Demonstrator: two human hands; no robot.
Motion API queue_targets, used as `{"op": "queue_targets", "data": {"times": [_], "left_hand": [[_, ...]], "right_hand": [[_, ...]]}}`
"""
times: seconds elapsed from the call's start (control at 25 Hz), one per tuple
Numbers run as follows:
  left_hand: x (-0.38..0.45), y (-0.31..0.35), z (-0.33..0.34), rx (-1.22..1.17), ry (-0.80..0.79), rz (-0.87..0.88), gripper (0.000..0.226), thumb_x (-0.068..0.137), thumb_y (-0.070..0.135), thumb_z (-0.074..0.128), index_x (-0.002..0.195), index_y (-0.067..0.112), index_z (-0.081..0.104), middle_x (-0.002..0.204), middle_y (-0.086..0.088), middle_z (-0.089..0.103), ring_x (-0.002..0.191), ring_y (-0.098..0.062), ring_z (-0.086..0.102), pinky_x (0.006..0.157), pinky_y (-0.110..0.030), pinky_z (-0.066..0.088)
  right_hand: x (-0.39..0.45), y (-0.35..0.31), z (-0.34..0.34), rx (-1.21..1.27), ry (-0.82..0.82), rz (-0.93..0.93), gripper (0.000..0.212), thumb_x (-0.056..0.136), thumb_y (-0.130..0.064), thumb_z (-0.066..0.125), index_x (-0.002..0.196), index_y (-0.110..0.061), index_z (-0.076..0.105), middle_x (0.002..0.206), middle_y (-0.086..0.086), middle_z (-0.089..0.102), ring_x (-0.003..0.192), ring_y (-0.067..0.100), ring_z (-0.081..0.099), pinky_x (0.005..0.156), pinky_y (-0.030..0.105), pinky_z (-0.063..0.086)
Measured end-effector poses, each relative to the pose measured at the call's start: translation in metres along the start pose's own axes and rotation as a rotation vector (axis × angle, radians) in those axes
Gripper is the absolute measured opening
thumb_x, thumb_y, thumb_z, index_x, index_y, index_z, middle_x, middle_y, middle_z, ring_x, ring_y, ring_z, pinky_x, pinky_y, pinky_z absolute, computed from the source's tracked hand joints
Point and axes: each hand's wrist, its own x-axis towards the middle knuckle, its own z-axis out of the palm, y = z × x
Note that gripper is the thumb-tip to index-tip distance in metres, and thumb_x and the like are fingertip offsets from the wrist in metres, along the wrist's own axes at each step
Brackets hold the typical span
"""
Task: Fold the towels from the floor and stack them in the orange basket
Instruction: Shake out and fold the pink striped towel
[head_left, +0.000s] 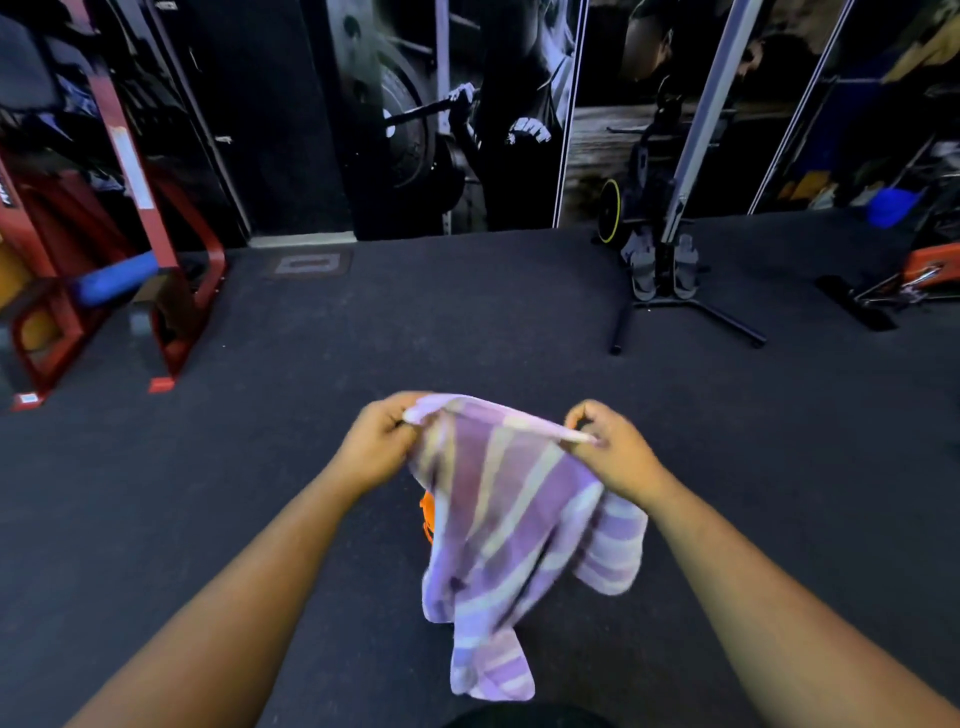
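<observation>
1. Sitting far left: red gym frame (156, 249) w/ blue pad (117, 280), well apart from the hands.
2. Pinching one top corner of the purple striped towel (509, 525) w/ left hand (382, 447), fingers curled tight on the cloth, arm reaching fwd.
3. Hanging in the air btwn both hands, towel bunched, low end dangling near the dark floor (260, 519).
4. Peeking out just behind the towel: a bit of the orange basket (427, 514), mostly hidden.
5. Pinching the other top corner w/ right hand (610, 452), fingers clamped on the edge, arm also reaching fwd.
6. Standing far right: black exercise machine (660, 249).
7. Maybe going wrong: a corner slipping out, since only small pinches; fold coming out crooked, since cloth is bunched.
</observation>
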Motion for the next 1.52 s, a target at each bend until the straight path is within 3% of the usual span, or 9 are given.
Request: {"op": "queue_targets", "data": {"times": [0.2,0.32,0.56,0.76,0.84,1.08,1.28,1.4,1.52], "left_hand": [[0.004,0.002,-0.012,-0.169,0.24,-0.237,0.012,0.095,0.028,0.068,0.09,0.019,0.062,0.085,0.008,0.06,0.079,-0.006,0.056,0.073,-0.024,0.046],[0.002,-0.02,-0.039,0.13,0.058,-0.288,0.058,0.073,0.021,0.092,0.11,0.013,0.048,0.097,0.004,0.059,0.087,-0.007,0.06,0.074,-0.027,0.049],[-0.012,-0.053,-0.038,0.433,0.178,-0.353,0.033,0.084,0.006,0.063,0.115,0.018,0.057,0.099,0.002,0.063,0.102,-0.033,0.065,0.074,-0.034,0.041],[-0.025,-0.013,0.052,0.166,-0.393,-0.089,0.043,0.096,0.032,0.067,0.135,0.041,0.052,0.131,0.024,0.059,0.115,0.001,0.061,0.092,-0.015,0.047],[-0.025,-0.007,0.066,0.184,-0.461,-0.036,0.024,0.091,0.047,0.069,0.111,0.033,0.07,0.103,0.029,0.069,0.091,0.009,0.062,0.085,-0.025,0.054],[-0.016,-0.026,0.019,-0.004,-0.091,-0.187,0.023,0.087,0.041,0.066,0.081,0.019,0.068,0.07,0.004,0.073,0.066,-0.006,0.067,0.066,-0.026,0.053],[-0.021,-0.031,0.017,-0.158,0.034,-0.347,0.023,0.1,0.026,0.065,0.093,0.005,0.069,0.072,0.0,0.072,0.07,-0.01,0.068,0.064,-0.025,0.055],[-0.024,-0.03,0.034,-0.257,0.033,-0.38,0.029,0.097,0.042,0.064,0.105,0.015,0.071,0.093,-0.003,0.076,0.086,-0.013,0.07,0.077,-0.035,0.058],[-0.027,-0.019,0.056,-0.331,0.032,-0.372,0.051,0.096,0.062,0.05,0.118,0.018,0.066,0.112,-0.002,0.074,0.107,-0.016,0.07,0.093,-0.035,0.055]], "right_hand": [[-0.008,0.038,-0.009,-0.64,-0.432,0.057,0.03,0.071,-0.052,0.075,0.068,-0.03,0.055,0.069,-0.006,0.06,0.065,0.009,0.055,0.062,0.036,0.046],[-0.019,0.082,-0.024,-0.817,-0.438,0.241,0.026,0.077,-0.041,0.064,0.064,-0.025,0.049,0.069,-0.003,0.059,0.073,0.023,0.061,0.062,0.036,0.045],[-0.027,0.086,0.004,-0.256,-0.072,0.226,0.028,0.09,-0.028,0.06,0.071,-0.012,0.047,0.071,-0.001,0.048,0.072,0.017,0.047,0.071,0.044,0.043],[-0.014,0.012,0.054,0.013,-0.225,-0.009,0.026,0.099,-0.016,0.064,0.076,-0.02,0.053,0.073,-0.01,0.051,0.068,0.0,0.049,0.067,0.025,0.041],[-0.01,-0.005,0.057,0.156,-0.342,-0.041,0.014,0.097,-0.016,0.069,0.085,-0.012,0.061,0.079,-0.002,0.058,0.075,0.007,0.06,0.069,0.022,0.042],[-0.032,0.057,0.028,-0.268,-0.377,0.09,0.04,0.089,-0.033,0.078,0.066,-0.024,0.046,0.064,-0.011,0.043,0.058,0.002,0.038,0.059,0.032,0.031],[-0.051,0.059,0.033,0.681,0.074,0.345,0.052,0.067,-0.054,0.088,0.091,-0.012,0.069,0.086,0.003,0.072,0.079,0.012,0.066,0.069,0.032,0.055],[-0.038,0.032,0.042,0.951,0.231,0.401,0.006,0.092,-0.015,0.07,0.097,-0.012,0.072,0.093,0.007,0.075,0.085,0.02,0.068,0.077,0.034,0.057],[-0.025,0.001,0.056,0.493,0.28,0.266,0.02,0.091,-0.006,0.057,0.094,-0.019,0.073,0.094,-0.002,0.075,0.091,0.017,0.067,0.081,0.031,0.053]]}}
